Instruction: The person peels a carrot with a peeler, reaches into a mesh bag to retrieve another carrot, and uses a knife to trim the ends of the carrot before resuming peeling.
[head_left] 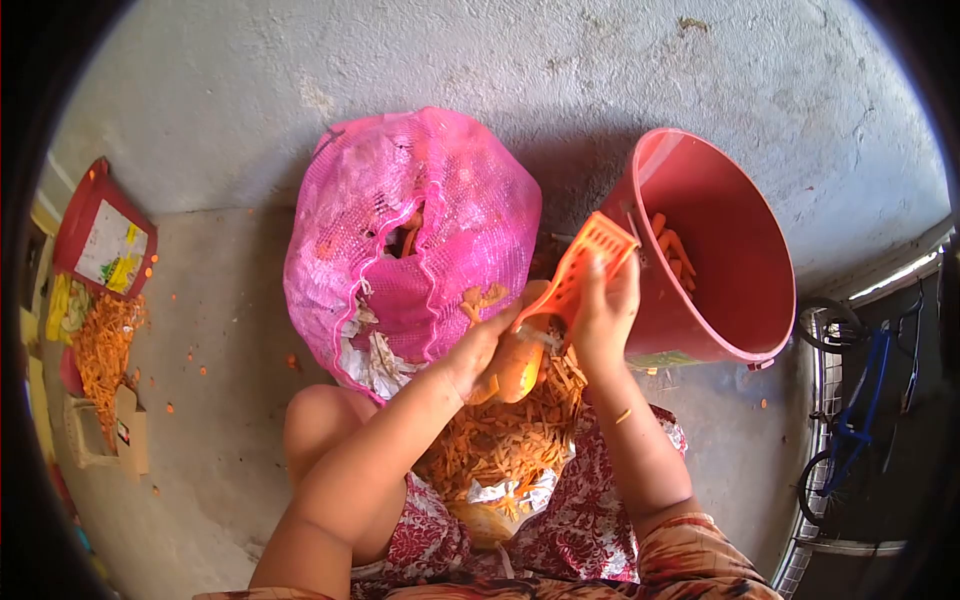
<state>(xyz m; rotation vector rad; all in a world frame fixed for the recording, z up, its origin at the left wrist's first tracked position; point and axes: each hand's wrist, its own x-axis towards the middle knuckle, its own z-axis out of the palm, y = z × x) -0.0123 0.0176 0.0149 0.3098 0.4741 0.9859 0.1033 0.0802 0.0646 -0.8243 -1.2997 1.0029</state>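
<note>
My left hand (478, 358) is closed round an orange carrot (520, 365), held in front of me above a pile of orange peelings (500, 440). In my right hand (606, 315) is an orange plastic peeler (580, 265) with a slotted handle, and its lower end touches the carrot. A pink mesh sack (470, 290) stands beyond my left hand, its top partly open. To the right of my right hand is a red bucket (690, 330) with several peeled carrots (675, 250) inside.
A grey wall (500, 60) rises behind the sack and bucket. On the left, a tipped red container (75, 225) lies by an orange heap (105, 345) and a small cardboard box (130, 430). A blue bicycle (860, 400) is at the far right.
</note>
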